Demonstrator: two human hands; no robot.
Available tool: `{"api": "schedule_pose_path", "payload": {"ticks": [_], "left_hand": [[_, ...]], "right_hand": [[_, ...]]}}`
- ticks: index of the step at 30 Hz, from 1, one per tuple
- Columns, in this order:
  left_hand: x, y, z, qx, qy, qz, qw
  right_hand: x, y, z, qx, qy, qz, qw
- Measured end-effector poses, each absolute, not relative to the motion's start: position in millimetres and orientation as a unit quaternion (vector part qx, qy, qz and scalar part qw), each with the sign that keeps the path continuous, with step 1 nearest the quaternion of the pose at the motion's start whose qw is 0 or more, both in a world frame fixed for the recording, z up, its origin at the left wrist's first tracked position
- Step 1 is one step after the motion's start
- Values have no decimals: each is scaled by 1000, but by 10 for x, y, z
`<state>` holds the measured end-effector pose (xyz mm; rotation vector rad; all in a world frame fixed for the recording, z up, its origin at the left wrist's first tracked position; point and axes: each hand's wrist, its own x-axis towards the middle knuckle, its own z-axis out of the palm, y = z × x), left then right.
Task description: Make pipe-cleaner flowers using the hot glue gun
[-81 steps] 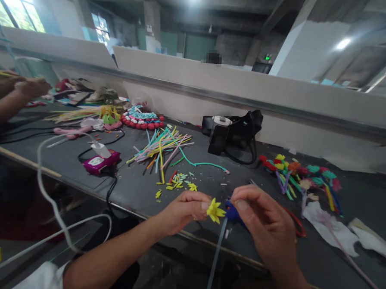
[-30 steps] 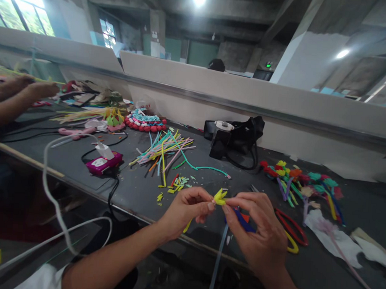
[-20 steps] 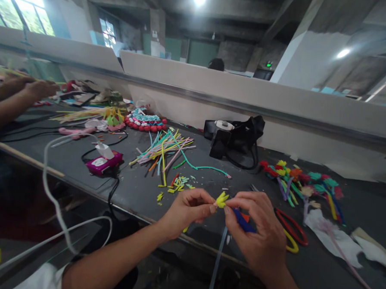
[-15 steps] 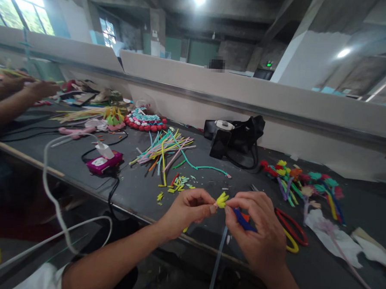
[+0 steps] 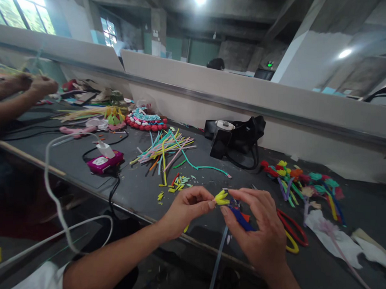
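- Widest in view, the dark table [image 5: 134, 182], loaded from end to end.
- Next, a black bag [image 5: 250, 130] slumped towards the back, well apart from the action.
- Then a loose heap of fuzzy sticks [image 5: 163, 150], beyond the left hand [image 5: 186, 209].
- Now the hands! Left fingers clamp the base of the yellow flower [image 5: 221, 197]; the right hand [image 5: 260, 221] has its thumb and fingers apart, just beside the petals. Touching? Can't tell.
- The flower itself sits between the hands, above the table. A steady, low left pinch looks wise; the right fingers should press lightly, petal by petal, lest they flatten.
- Smallest, cut bits [image 5: 178, 182], lying beyond the hands.
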<state>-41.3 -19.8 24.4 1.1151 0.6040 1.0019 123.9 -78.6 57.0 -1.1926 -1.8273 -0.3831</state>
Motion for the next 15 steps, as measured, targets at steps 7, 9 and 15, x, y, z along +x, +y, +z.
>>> {"api": "schedule_pose_path", "payload": {"ticks": [7, 9, 15], "left_hand": [[-402, -194, 225, 500, 251, 442, 701], [-405, -196, 225, 501, 247, 443, 701], [-414, -200, 233, 501, 245, 445, 701]], "right_hand": [[1224, -749, 548, -492, -735, -181, 430], [1225, -752, 545, -489, -736, -185, 430], [1232, -782, 546, -488, -738, -187, 427]]}}
